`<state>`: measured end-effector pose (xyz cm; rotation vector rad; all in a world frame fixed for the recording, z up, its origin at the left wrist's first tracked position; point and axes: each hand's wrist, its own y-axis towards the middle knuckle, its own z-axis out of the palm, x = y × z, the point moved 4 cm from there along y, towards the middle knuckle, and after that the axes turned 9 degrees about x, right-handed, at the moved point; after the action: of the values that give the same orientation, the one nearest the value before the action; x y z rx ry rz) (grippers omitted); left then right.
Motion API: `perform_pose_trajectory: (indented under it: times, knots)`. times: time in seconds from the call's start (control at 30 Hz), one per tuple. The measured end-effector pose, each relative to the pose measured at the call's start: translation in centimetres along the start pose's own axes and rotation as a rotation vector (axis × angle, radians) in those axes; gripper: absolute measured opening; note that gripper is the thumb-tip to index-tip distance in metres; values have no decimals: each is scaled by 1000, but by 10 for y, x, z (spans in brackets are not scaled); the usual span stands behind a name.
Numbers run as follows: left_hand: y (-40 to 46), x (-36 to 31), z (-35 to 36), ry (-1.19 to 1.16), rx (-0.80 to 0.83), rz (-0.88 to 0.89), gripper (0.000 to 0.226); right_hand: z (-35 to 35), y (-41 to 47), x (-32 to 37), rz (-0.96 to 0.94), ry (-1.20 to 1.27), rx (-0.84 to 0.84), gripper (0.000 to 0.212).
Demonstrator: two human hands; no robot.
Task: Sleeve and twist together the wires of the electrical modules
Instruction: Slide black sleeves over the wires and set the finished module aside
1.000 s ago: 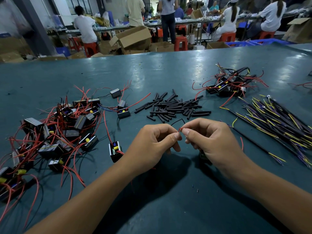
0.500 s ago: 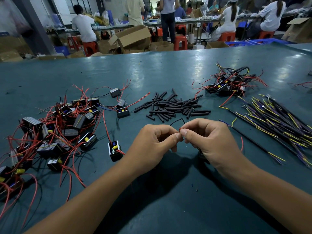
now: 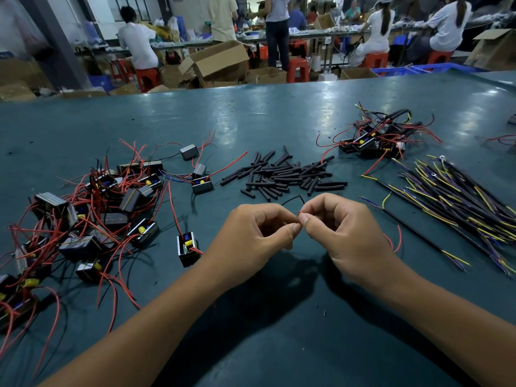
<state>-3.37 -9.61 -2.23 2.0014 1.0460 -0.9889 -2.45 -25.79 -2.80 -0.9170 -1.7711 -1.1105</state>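
Above the near middle of the worktop [image 3: 279,107], the left hand [image 3: 251,238] and right hand [image 3: 346,233] meet fingertip to fingertip, each pinching a red wire end [image 3: 299,213] between thumb and forefinger (other fingers curled). The black sleeves [image 3: 284,174] lie heaped just beyond the hands, the electrical modules [image 3: 92,219] piled toward the left edge.

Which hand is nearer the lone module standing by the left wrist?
Left. The left hand pinches the red wire end just right of the lone module, its wrist almost beside it. The right hand sits farther right, beyond the left hand.
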Motion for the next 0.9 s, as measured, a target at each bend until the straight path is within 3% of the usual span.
perform_pose_trajectory:
  times: [0.13, 0.37, 0.47, 0.6, 0.7, 0.87, 0.9]
  knots:
    - [-1, -3, -4, -13, -82, 20, 5, 0, 0, 1, -7, -21, 6, 10]
    - [-3, -17, -9, 220, -142, 94, 9, 4, -4, 9, -57, -136, 35, 7]
    - [-4, -20, -10, 251, -132, 65, 14, 5, -6, 9, -89, -177, 58, 17]
    - [-6, -24, -8, 265, -78, -55, 27, 7, -8, 15, -159, -285, 106, 4]
    - [-6, -23, -9, 185, -81, -159, 28, 8, -9, 21, -242, -425, 98, 3]
    - [-9, -13, -2, -268, -6, -482, 38, 11, -9, 24, -324, -600, 147, 3]
    - [-9, -13, -3, -274, 3, -480, 38, 11, -9, 23, -322, -589, 155, 4]
